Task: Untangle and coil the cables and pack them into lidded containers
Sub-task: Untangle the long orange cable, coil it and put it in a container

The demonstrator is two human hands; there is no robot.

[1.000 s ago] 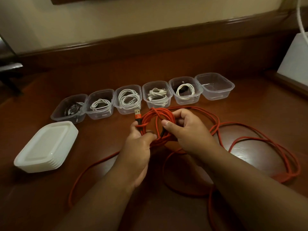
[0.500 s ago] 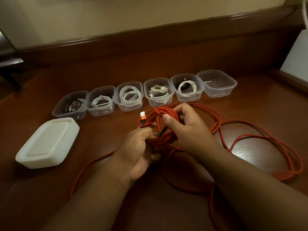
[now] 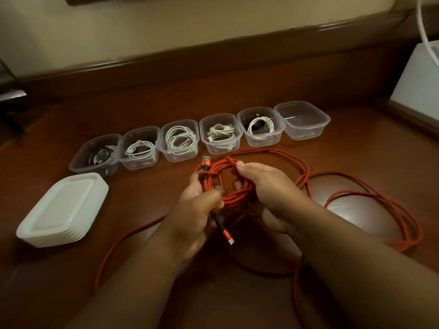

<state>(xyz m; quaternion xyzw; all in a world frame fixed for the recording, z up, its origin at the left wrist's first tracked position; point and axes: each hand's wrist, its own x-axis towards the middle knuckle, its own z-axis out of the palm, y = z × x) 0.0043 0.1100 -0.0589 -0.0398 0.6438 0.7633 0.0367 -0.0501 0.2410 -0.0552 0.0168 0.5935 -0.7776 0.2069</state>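
A long red braided cable [image 3: 237,199] is partly wound into a small coil held over the table. My left hand [image 3: 197,210] grips the coil's left side, with a USB plug [image 3: 205,161] sticking up above it and a second plug [image 3: 227,236] hanging below. My right hand [image 3: 268,186] grips the coil's right side, thumb on top. Loose red loops [image 3: 370,198] trail across the table to the right and front. Behind stands a row of clear containers; the rightmost one [image 3: 306,115] is empty, the others hold coiled cables [image 3: 180,140].
A stack of white lids [image 3: 64,208] lies at the left on the wooden table [image 3: 356,148]. A white box [image 3: 420,74] with a white cord stands at the far right. A raised wooden ledge [image 3: 213,55] runs along the back.
My left hand has turned and shifted its grip; the second plug now hangs below it. The coil has rotated a little, with the USB plug still pointing up.
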